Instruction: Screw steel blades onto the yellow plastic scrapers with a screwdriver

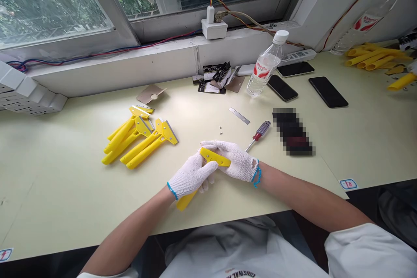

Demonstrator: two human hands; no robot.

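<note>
one scraper [215, 157] is clamped in both the left hand [190, 175] and the right hand [239, 159], above the table [81, 208] near its edge. a bottle [264, 68] is labelled "wahaha", a tag [348, 183] reads "10", the shirt [241, 254] says "original".

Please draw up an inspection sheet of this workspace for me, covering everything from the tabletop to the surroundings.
Surface: pale table, with things spread over its middle and back.
Job's things: yellow scraper in hand; pile of scrapers, loose blade, two tiny metal parts, screwdriver.
Clutter: water bottle, three phones, black packaging, brown card; one pixelated patch, unreadable.
Hands: left hand and right hand, gloved, both on the scraper.
Cables: red and blue wires along the ledge; power strip behind the bottle.
Surroundings: window ahead, white boxes left, more yellow handles far right.
</note>
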